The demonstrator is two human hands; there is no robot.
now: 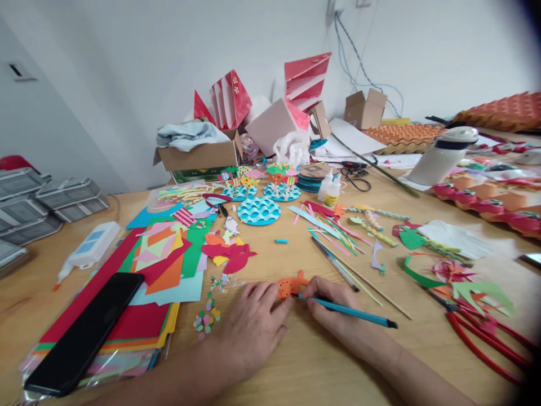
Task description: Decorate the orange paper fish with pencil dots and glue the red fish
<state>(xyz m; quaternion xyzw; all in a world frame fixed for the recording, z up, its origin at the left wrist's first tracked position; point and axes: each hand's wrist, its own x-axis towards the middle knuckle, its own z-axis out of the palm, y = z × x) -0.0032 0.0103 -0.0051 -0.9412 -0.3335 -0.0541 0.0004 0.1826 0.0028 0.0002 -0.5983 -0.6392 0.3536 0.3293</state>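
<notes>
The tabletop carries everything, and I work on its nearer part, well in from the far edge. My left grip lies palm down, fingers spread low and pressing rather than pinching. My right grip is closed narrow around the blue pen, its tip pointing left. I judge the pen light, stiff and perhaps a little slippery, best held just behind the tip. The orange paper cutout lies flat between my grips, beyond the left fingertips at its lower edge. It should be feather-light and easily creased or torn, best pinned by its rim, clear of the small dark dots.
</notes>
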